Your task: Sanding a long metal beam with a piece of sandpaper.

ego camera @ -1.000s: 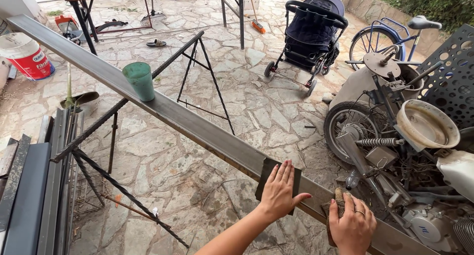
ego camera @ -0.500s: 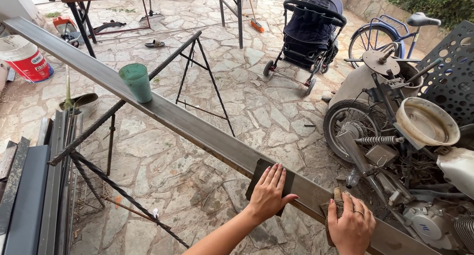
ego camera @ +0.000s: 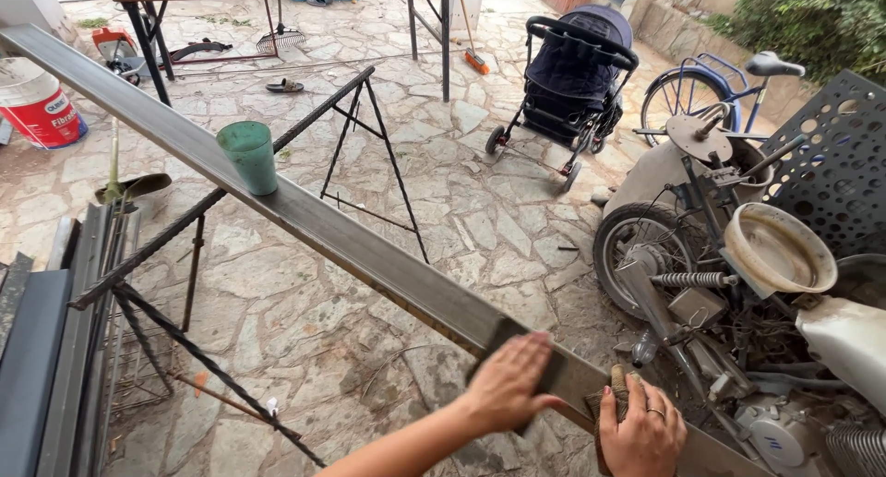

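Hands sand a long steel beam across trestles.

The right hand [ego camera: 643, 429] closes its grip on a brown rag [ego camera: 616, 396]; the left hand [ego camera: 509, 382] lies flat, fingers spread, pressing a dark pad [ego camera: 517, 352] on the beam [ego camera: 351, 237]. The pad sits at the near end, so most of the length looks yet to be rubbed. Farther up, a green cup [ego camera: 249, 156] stands on it. Open paving left; a motorbike [ego camera: 738, 292] crowds the right edge.

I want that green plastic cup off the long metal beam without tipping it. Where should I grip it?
Grip the green plastic cup around its tapered side wall, just below the wider rim, coming from the side. It stands upright with its narrow base on the sloping grey metal beam, so it could tip easily.
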